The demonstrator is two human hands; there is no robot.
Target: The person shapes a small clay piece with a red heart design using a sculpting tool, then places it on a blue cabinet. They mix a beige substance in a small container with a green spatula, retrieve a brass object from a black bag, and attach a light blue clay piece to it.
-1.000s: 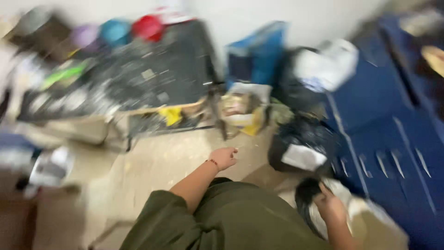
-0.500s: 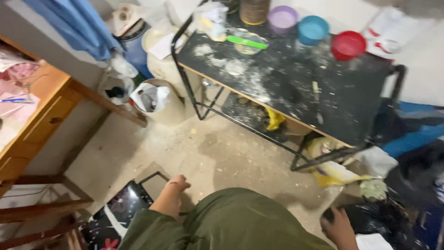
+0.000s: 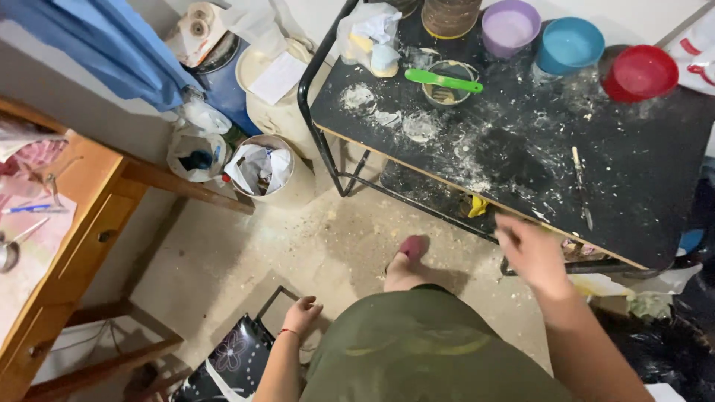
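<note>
My right hand is raised in front of the near edge of a black, flour-dusted work table, fingers loosely spread and blurred, holding nothing. My left hand hangs low by my side above a dark patterned bag on the floor, fingers curled and empty. On the table lie a thin tool, a small bowl with a green spatula, and purple, blue and red bowls. My foot in a red slipper stands on the floor.
A wooden desk with a pen and spoon stands at the left. A bucket full of crumpled paper, plastic bags and a blue barrel crowd the wall. The table's lower shelf holds something yellow. Black bags lie right.
The view has swung left and closer to the table. My right hand rose from low at my side up to the table's edge. My left hand stayed low near the bag.
</note>
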